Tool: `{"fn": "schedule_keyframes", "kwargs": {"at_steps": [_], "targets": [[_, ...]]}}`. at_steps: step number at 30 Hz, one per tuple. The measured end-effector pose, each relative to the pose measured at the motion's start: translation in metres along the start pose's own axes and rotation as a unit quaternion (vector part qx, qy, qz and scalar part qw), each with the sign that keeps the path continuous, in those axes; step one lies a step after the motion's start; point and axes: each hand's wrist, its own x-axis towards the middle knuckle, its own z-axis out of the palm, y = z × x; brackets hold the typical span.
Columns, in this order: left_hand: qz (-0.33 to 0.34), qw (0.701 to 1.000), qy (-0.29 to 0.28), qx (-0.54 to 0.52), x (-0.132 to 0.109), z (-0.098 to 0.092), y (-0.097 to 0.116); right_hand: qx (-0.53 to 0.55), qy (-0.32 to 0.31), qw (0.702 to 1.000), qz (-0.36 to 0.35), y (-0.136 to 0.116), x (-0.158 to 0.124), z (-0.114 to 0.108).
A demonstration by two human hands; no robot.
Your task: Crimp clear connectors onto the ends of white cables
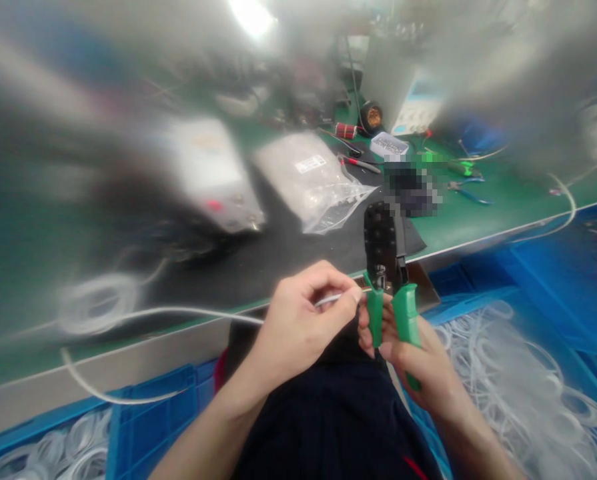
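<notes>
My left hand (308,313) pinches a white cable (193,311) close to its tip, which lies beside the crimping pliers (382,247). From the hand the cable runs left to a coil (98,303) on the bench. Fingers of my right hand (418,357) are wrapped around the green handles of the crimping pliers, whose black head points up and away from me. The two handles stand apart. Whether the cable's tip sits inside the jaws I cannot tell.
On the green bench (508,213) are a clear plastic bag (308,173) with a label, red-handled pliers (361,165), blue-handled pliers (471,190) and a small white tray (389,145). Blue crates of coiled white cables (518,380) stand below on both sides.
</notes>
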Motion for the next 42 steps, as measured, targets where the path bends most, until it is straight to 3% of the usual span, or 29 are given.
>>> {"fn": "schedule_keyframes", "kwargs": {"at_steps": [6,15,25,42], "targets": [[-0.014,1.000,-0.009,-0.021,-0.002,0.000,0.001,-0.032,0.000,0.999,0.017,-0.002,-0.004,0.013],[-0.008,0.998,-0.013,-0.067,-0.002,0.002,-0.001,-0.070,0.018,0.997,0.012,0.001,-0.006,0.011],[-0.017,0.997,-0.015,-0.077,-0.003,0.004,0.000,-0.153,0.060,0.986,0.004,-0.017,-0.003,0.028],[-0.025,0.999,-0.022,-0.043,-0.003,0.001,-0.004,-0.214,0.086,0.973,0.005,-0.017,-0.004,0.026]]}}
